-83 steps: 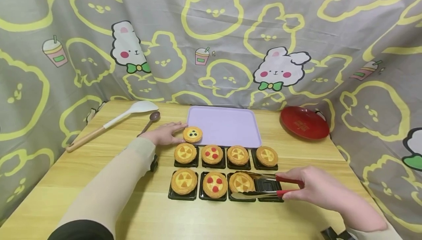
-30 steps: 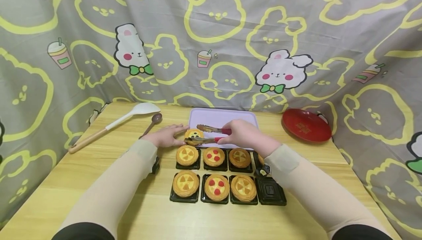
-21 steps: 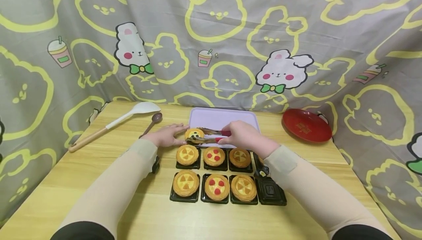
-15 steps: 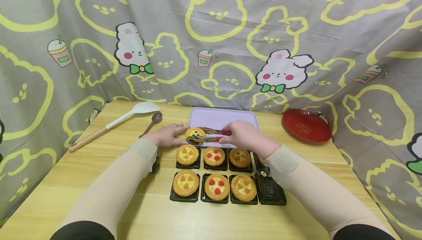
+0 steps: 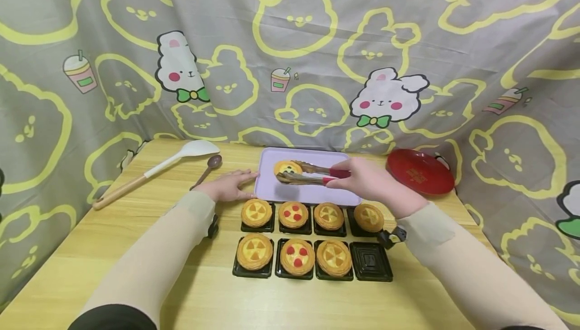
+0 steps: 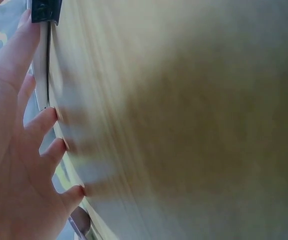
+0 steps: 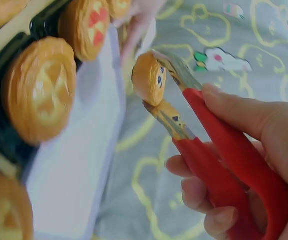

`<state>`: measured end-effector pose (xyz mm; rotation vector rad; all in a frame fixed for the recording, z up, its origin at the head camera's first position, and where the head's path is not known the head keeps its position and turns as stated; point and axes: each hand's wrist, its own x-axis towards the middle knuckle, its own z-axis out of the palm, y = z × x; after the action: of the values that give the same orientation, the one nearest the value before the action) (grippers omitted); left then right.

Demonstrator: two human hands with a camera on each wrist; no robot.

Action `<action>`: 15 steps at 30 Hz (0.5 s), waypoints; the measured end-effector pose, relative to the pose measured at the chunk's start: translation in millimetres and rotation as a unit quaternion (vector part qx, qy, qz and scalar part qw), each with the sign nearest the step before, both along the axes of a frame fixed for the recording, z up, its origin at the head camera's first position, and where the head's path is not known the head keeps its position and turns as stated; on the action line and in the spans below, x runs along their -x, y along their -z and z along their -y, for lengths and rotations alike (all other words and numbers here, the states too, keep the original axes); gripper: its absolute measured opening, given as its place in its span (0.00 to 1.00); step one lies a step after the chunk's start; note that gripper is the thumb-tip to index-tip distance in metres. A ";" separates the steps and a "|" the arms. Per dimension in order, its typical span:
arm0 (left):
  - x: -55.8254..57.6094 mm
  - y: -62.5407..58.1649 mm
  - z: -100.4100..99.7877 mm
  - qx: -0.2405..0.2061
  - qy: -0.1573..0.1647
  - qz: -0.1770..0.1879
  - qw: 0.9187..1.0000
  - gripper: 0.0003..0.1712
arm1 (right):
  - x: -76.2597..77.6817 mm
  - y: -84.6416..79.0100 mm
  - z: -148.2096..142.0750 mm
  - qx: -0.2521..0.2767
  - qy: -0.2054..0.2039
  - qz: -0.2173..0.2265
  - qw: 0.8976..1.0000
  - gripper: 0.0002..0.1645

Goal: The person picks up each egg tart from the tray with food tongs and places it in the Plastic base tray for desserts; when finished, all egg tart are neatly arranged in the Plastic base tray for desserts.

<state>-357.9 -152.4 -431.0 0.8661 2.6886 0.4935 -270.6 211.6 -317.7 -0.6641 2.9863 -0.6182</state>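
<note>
My right hand (image 5: 364, 180) grips red-handled metal tongs (image 7: 219, 155). Between the tong tips is an egg tart with dark berries (image 7: 149, 79), raised above the lilac tray (image 5: 317, 189). My left hand (image 5: 231, 185) lies with spread, fairly straight fingers at the tray's left edge; in the left wrist view its fingertips (image 6: 73, 194) rest against the wooden table. Two rows of black square holders stand in front of the tray. All but one carry tarts, such as the red-topped tart (image 5: 297, 257); the front right holder (image 5: 371, 261) has none.
A white ladle with a wooden handle (image 5: 156, 169) and a small brown spoon (image 5: 209, 169) lie at the left. The red plate (image 5: 419, 171) is at the back right. A patterned cloth (image 5: 290, 48) hangs behind the table.
My right hand went from the front right holder to the tray's left edge, closed the tongs on the berry tart, and lifted it to the right. My left hand has stayed in place.
</note>
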 end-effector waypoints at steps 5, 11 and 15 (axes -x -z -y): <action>1.4 2.1 -0.4 0.003 0.000 0.004 1.000 0.46 | -23.4 -18.2 -36.3 -0.008 0.035 -0.017 0.999 0.33; 0.9 2.1 -0.2 0.001 -0.003 0.005 1.000 0.46 | -55.4 -28.7 -79.7 0.001 0.043 -0.043 0.998 0.35; 1.1 0.8 -0.2 0.000 0.000 0.004 1.000 0.46 | -77.6 -25.9 -108.8 0.002 0.030 -0.066 0.997 0.29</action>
<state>-359.1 -152.2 -431.8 0.8619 2.6818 0.4971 -193.0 320.5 -291.8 -0.6433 3.1381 -0.6065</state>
